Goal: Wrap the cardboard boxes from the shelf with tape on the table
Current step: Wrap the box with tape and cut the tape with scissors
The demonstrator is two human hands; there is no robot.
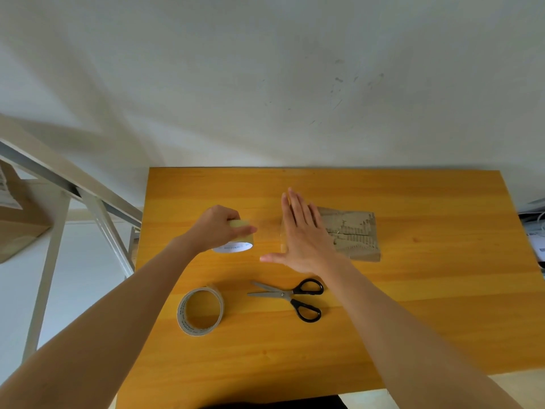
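A flat, worn cardboard box (355, 234) lies on the orange wooden table (413, 305). My right hand (300, 234) lies flat on the box's left end, fingers straight and spread. To its left my left hand (216, 227) grips a roll of clear tape (239, 239) held just above the table. A strip of clear tape seems to stretch from the roll toward the box, faint and hard to make out.
A second, thinner tape roll (200, 311) lies near the table's front left. Black-handled scissors (295, 295) lie beside it, blades pointing left. A white metal shelf frame (59, 202) with a cardboard box (17, 222) stands at left. Cables and papers (535, 228) sit at right.
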